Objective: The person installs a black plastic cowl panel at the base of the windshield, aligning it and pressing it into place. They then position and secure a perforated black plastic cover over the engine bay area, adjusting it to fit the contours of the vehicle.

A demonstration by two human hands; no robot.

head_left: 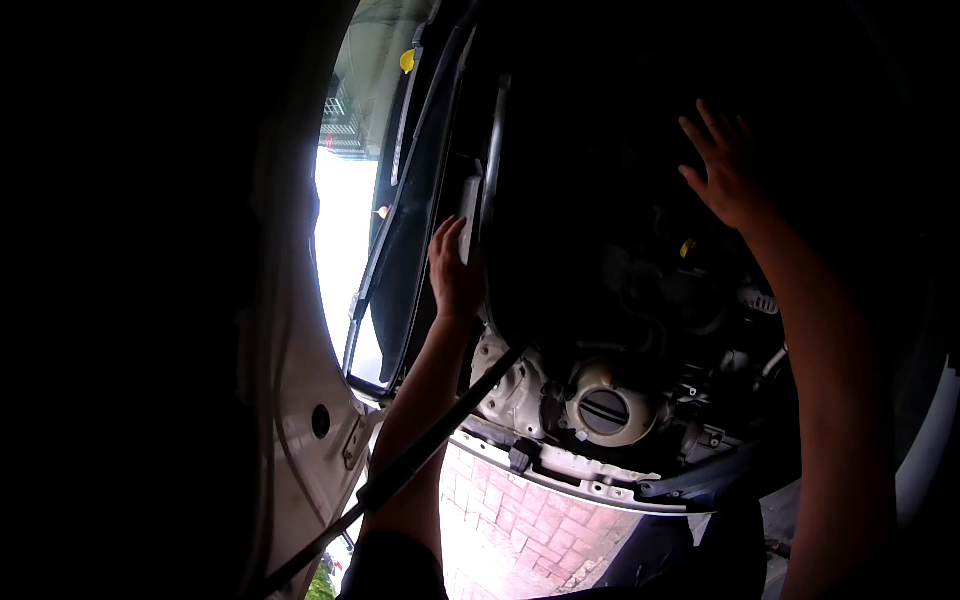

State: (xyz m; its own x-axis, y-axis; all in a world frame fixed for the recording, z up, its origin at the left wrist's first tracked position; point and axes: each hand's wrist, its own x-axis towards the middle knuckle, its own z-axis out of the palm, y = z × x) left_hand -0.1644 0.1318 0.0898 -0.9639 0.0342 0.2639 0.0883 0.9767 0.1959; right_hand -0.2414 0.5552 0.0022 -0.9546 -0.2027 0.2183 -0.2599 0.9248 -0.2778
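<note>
One pale, narrow strip (471, 200) lies left of centre in the frame, the fingers of the left hand (456, 275) against it; whether they grip is unclear. It looks stiff and light, perhaps smooth, likely best held by its long edges. The right hand (724, 165), upper right, has its fingers spread, grasping nothing visible. Below are a shadowed engine bay (600, 488) and, bottom centre, sunlit brick paving (500, 510).
</note>
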